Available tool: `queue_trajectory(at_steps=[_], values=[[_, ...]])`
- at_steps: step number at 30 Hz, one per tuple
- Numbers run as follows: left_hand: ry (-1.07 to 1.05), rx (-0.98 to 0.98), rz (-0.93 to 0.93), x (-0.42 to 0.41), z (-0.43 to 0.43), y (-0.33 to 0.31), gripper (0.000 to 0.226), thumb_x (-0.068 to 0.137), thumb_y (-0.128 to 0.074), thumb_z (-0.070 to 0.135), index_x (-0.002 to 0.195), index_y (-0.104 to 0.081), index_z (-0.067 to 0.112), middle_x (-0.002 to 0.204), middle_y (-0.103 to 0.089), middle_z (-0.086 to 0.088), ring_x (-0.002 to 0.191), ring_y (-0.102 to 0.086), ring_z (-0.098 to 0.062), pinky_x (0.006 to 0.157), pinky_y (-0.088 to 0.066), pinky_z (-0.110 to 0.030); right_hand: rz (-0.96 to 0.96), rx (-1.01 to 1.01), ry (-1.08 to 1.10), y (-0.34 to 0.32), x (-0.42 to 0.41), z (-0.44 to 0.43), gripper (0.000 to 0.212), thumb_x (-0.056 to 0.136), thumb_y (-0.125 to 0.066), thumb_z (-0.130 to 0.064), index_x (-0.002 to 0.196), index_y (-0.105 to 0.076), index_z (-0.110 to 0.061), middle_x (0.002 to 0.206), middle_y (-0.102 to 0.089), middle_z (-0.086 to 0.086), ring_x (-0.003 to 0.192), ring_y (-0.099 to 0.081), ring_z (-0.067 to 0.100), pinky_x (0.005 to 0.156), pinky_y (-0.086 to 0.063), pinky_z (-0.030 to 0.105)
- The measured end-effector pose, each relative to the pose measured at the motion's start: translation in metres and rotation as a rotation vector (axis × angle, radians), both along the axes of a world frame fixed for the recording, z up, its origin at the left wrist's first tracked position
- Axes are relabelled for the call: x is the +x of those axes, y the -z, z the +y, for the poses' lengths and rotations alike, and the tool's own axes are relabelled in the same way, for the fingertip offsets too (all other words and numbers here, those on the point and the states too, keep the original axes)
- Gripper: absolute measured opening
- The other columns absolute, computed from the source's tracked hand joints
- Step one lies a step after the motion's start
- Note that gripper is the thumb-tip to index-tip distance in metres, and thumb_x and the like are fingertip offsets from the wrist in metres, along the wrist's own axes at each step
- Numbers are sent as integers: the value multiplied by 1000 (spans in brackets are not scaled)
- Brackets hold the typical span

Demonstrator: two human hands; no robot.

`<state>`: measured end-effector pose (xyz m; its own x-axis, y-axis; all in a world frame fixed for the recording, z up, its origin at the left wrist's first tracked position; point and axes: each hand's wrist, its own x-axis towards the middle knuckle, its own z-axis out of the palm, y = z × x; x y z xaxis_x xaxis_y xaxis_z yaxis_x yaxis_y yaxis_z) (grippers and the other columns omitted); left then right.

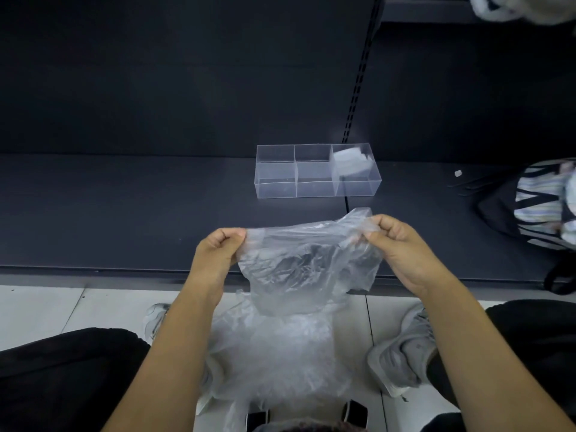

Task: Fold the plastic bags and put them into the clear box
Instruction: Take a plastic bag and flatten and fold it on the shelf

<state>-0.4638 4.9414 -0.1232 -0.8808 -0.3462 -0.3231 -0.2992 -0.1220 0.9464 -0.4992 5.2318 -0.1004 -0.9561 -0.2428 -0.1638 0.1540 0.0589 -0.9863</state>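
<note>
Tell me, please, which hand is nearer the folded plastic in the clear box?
Right. The right hand is just in front of the folded plastic; the left hand is farther off to its left.

A dark shelf point(124, 213) runs across the view, low and close to the floor point(40, 310), which is laid with pale tiles and thin dark joints. Behind the shelf stands a dark back panel point(187, 73), split by a slotted upright point(358, 82) right of centre. A grey front edge point(93, 277) borders the shelf. At the right, a black bag point(498, 213) with striped cloth inside rests on the shelf, with a small white scrap point(457, 173) near it. At the top right, something white point(505, 7) sits on an upper shelf point(436, 10). The light is dim and even.
</note>
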Motion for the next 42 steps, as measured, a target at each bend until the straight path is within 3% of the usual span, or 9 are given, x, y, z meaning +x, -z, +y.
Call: queue_trajectory(at_steps=[5, 10, 14, 22, 27, 31, 36, 40, 42], values=[[263, -558, 124, -3, 13, -26, 18, 88, -65, 34, 106, -66, 32, 110, -61, 16, 100, -55, 5, 84, -37, -8, 65, 5, -39, -11, 7, -18, 13, 92, -56, 0, 91, -65, -8, 79, -73, 5, 72, -67, 14, 70, -53, 22], [525, -402, 215, 0, 57, -47, 21, 80, -75, 30, 100, -73, 23, 97, -72, 15, 93, -63, 7, 83, -43, -5, 78, 24, -139, -19, 16, -36, 6, 91, -61, -4, 93, -66, -7, 86, -73, 13, 81, -69, 21, 76, -54, 27], [349, -214, 121, 2, 56, -39, 7, 85, -71, 20, 86, -76, 15, 83, -75, 1, 78, -69, -9, 76, -55, -22, 53, 67, -144, -18, 15, -31, 3, 88, -66, -7, 90, -67, -9, 83, -72, 13, 75, -67, 21, 75, -55, 28], [79, -134, 79, -3, 36, -27, 11, 89, -66, 21, 84, -75, 25, 84, -75, 10, 83, -69, -4, 79, -51, -18, -47, 234, -79, -15, 2, -1, 6, 81, -75, -22, 84, -73, -17, 85, -71, 21, 71, -61, 22, 72, -50, 34], [-58, -153, -4, -8, 24, -18, 11, 89, -66, 21, 83, -74, 26, 85, -74, 7, 89, -68, -14, 84, -55, -29, -100, 322, -74, -11, -3, 20, 5, 80, -75, -23, 82, -75, -18, 71, -72, 1, 58, -60, 4, 58, -47, 13], [-144, -159, -86, -13, 6, -7, 14, 90, -64, 24, 78, -71, 27, 86, -72, 0, 79, -65, -16, 72, -56, -30, -167, 357, -36, -3, -13, 36, 8, 82, -73, -17, 89, -74, -13, 81, -73, 4, 69, -63, 7, 66, -49, 16], [-162, -174, -172, -30, -6, 11, 17, 92, -61, 23, 76, -68, 24, 78, -67, 2, 71, -60, -14, 66, -48, -25, -313, 83, 147, 13, -33, 47, 12, 95, -56, -16, 94, -69, -16, 75, -56, 2, 61, -51, 9, 65, -48, 22], [-184, -167, -312, -46, -4, 33, 25, 93, -56, 22, 68, -60, 16, 68, -61, -4, 56, -52, -15, 43, -41, -14, -441, -108, -4, 46, -35, 40, 37, 89, -51, -48, 123, -57, -31, 122, -58, -2, 112, -57, 15, 92, -47, 37], [-183, -211, -395, -53, -4, 45, 31, 93, -53, 21, 63, -55, 13, 60, -54, -6, 49, -47, -18, 32, -33, -14, -405, -17, -125, 66, -29, 34, 47, 83, -67, -40, 126, -48, -38, 130, -54, -7, 116, -56, 10, 96, -44, 34]])
